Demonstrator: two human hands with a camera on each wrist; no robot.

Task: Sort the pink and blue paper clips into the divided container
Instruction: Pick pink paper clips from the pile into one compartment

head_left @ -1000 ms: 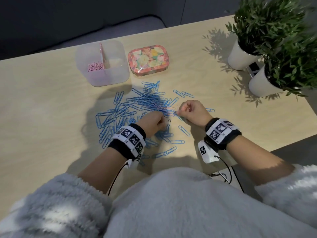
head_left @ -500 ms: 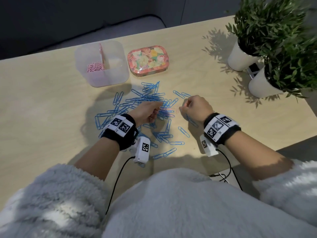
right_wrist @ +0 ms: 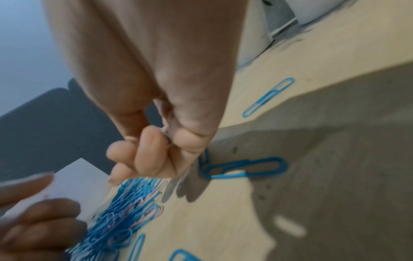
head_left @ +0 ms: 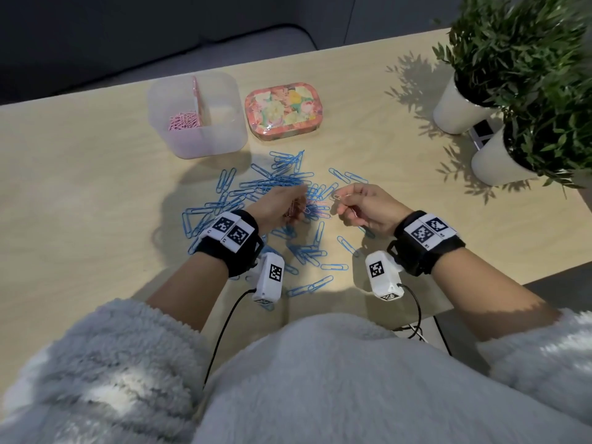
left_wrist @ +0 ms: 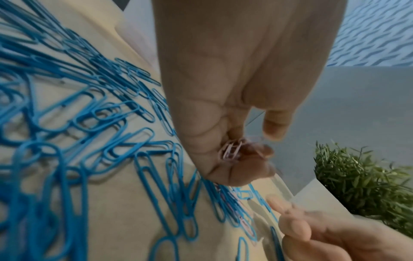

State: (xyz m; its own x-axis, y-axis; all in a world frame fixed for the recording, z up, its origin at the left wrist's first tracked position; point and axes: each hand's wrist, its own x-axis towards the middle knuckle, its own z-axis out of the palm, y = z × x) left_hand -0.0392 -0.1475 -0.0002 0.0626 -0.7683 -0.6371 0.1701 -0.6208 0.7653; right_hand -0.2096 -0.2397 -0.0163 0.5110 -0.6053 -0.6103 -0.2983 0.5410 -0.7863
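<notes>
Blue paper clips lie scattered mid-table, with a few pink ones mixed into the pile. Just above the pile, my left hand holds a small bunch of pink clips in its curled fingers. My right hand, close beside it, pinches one pink clip between thumb and fingers. The translucent divided container stands at the back left of the pile. Its left compartment holds pink clips; I see no clips in the right one.
A floral tin sits right of the container. Two potted plants in white pots stand at the right rear. The table's near edge runs just behind my right wrist.
Both hands have lifted off the pile. The left hand turned palm-inward with pink clips in it, and the right hand rose with a pink clip pinched.
</notes>
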